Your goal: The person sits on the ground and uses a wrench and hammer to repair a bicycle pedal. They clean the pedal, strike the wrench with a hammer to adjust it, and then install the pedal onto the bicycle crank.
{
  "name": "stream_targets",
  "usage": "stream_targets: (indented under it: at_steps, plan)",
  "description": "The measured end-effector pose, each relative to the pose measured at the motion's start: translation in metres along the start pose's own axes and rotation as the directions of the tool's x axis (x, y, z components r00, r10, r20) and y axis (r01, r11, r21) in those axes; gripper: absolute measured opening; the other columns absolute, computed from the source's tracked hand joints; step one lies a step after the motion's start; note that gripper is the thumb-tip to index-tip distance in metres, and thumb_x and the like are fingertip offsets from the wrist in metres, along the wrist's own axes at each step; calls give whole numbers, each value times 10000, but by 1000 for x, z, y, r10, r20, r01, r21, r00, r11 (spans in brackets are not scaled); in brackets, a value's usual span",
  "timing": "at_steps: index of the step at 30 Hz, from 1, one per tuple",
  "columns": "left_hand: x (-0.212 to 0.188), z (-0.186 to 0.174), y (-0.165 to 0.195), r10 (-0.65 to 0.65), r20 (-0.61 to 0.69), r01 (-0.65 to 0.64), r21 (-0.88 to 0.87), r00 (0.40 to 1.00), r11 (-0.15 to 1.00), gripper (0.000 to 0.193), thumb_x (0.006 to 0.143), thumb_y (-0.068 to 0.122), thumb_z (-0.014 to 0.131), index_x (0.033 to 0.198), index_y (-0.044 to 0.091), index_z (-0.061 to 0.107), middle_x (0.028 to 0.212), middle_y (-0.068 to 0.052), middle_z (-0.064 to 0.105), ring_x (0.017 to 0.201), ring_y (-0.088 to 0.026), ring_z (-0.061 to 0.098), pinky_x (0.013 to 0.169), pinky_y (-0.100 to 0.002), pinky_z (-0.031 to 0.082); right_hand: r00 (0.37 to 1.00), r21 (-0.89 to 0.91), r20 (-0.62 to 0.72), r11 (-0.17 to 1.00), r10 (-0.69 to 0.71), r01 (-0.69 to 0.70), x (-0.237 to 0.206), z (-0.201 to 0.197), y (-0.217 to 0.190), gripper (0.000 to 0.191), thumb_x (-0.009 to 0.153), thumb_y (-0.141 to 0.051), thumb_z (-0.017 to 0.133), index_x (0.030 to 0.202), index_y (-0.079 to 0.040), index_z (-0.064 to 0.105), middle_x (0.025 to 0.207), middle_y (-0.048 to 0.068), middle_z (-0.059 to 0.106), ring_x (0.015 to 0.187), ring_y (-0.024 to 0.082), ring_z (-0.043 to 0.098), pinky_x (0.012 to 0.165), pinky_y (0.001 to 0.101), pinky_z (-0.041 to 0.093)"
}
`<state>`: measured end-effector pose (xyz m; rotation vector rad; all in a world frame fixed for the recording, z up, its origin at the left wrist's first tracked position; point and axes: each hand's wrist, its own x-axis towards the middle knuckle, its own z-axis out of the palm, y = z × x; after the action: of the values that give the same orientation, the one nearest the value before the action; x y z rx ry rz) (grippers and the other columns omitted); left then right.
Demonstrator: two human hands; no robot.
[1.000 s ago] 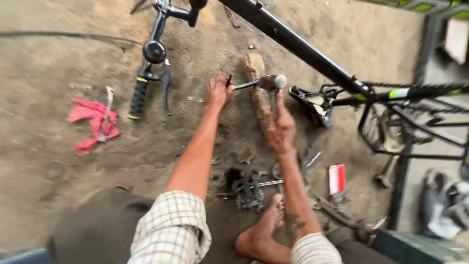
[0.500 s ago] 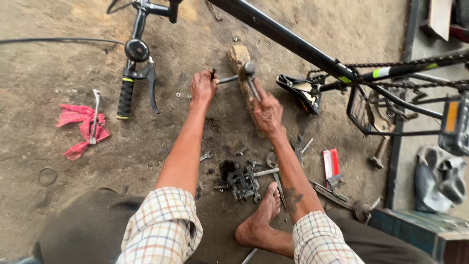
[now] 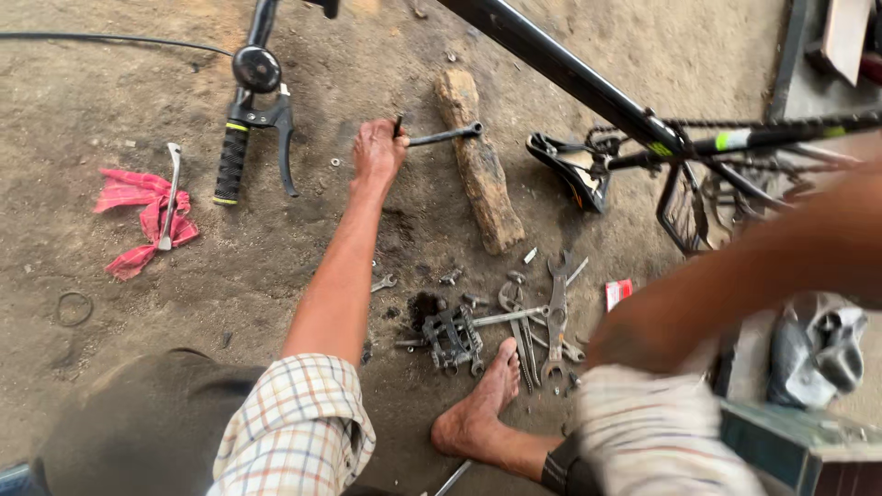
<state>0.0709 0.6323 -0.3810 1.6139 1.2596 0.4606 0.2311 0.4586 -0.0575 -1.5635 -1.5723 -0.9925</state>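
Observation:
My left hand [image 3: 378, 152] is stretched out over the dirt floor and closed on the near end of a thin metal bar [image 3: 446, 136]. The bar's far end rests on top of a rough wooden block [image 3: 480, 179] lying on the ground. My right arm [image 3: 735, 276] is raised across the right side of the picture and is blurred. Its hand is beyond the frame edge, so I cannot see what it holds.
An upturned black bicycle spans the top: handlebar grip with brake lever [image 3: 234, 156], frame tube [image 3: 560, 73], saddle [image 3: 570, 170]. Several wrenches [image 3: 551, 312] and a dark metal part [image 3: 450, 335] lie by my bare foot [image 3: 478, 404]. A red rag [image 3: 138, 216] lies at left.
My right hand, which held a hammer over the block beside the bar, has swung up and to the right, out of the picture. My left hand keeps its hold on the bar.

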Motion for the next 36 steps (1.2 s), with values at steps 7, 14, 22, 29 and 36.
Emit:
stream_targets:
  at_steps: [7,14,22,29,36]
  plan:
    - [-2,-13,8,42,-143,-59,-124,989,991,241,883,245,810,958,25,747,875,-131,735,799,-269,684,745,-466,564,636,191,714,791,295,-581,-193,104,-64,543,1051,-164,594,1550,-8,449,1476,208,597,1209,299,640,992,405,541]
    - [-16,-6,18,9,-115,-49,-346,993,937,287,834,188,871,1060,24,806,863,-134,802,732,-218,760,695,-383,604,336,53,652,401,679,-914,-237,74,-51,605,1014,-169,670,1583,-129,467,1025,196,635,811,272,579,669,394,503]
    - [-28,-42,22,-82,251,262,-877,965,402,290,887,83,782,1122,-80,736,919,-200,779,750,-264,786,621,-348,685,-325,-55,739,-427,590,-902,-257,60,-73,542,957,-184,647,1489,-162,542,706,68,646,486,143,568,401,291,447]
    - [-59,-36,30,-170,258,305,-869,951,390,278,834,21,785,1098,-57,741,978,-218,797,764,-319,793,660,-419,636,388,-248,656,671,647,-699,-268,53,-58,313,1031,-220,724,1305,-69,713,1138,179,747,978,271,698,835,402,545]
    - [-107,-15,30,52,452,429,-872,891,235,368,906,85,745,1238,-65,686,1056,-197,768,900,-306,786,814,-426,679,-114,105,677,-249,727,-963,-210,57,-67,456,969,-291,658,1291,28,704,1055,162,774,869,210,722,800,351,583]
